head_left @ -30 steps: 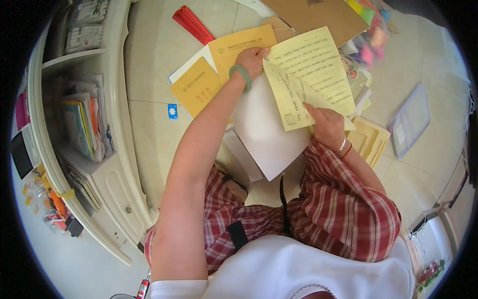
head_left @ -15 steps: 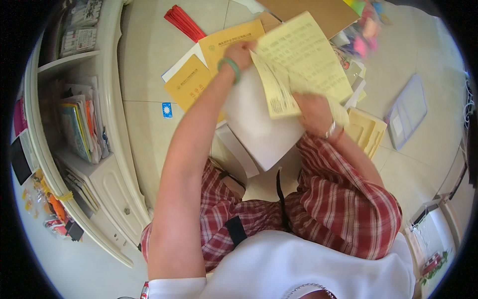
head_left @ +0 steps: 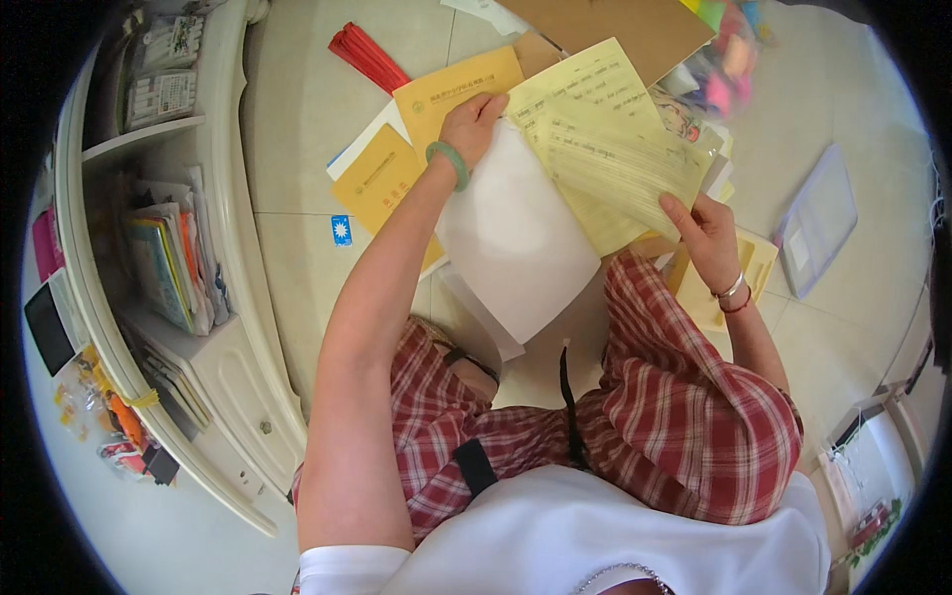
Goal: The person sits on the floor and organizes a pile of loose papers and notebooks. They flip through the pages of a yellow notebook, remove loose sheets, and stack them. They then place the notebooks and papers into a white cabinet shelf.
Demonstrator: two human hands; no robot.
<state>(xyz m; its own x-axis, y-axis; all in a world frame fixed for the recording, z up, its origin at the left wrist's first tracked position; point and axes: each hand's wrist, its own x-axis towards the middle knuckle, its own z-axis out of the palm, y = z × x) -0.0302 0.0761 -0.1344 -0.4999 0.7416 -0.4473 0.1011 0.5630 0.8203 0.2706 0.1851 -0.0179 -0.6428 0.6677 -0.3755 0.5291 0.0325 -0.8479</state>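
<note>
An exercise book [head_left: 585,84] with yellowish handwritten pages lies open over my knees' far side. My left hand [head_left: 471,131], a green bangle on its wrist, is closed on the book's left edge near the top. My right hand [head_left: 706,240] pinches the lower right corner of a lifted page [head_left: 620,164] between thumb and fingers; that page is slightly blurred. Below my left hand, a large white sheet [head_left: 516,233] hangs toward my lap. Two yellow-orange booklets, one larger [head_left: 461,79] and one smaller [head_left: 382,174], lie just left of my left hand.
A red bundle of strips [head_left: 367,58] and a small blue card [head_left: 341,230] rest on the tiled floor. Brown cardboard [head_left: 625,35] lies beyond the book. To the right are a cream tray [head_left: 759,263] and a clear purple-edged case [head_left: 818,218]. An open-shelved cabinet [head_left: 223,198] stands left.
My right hand has moved right and slightly down, drawing the page across with it. The pages lie more spread out. My left hand stays at the book's edge.
</note>
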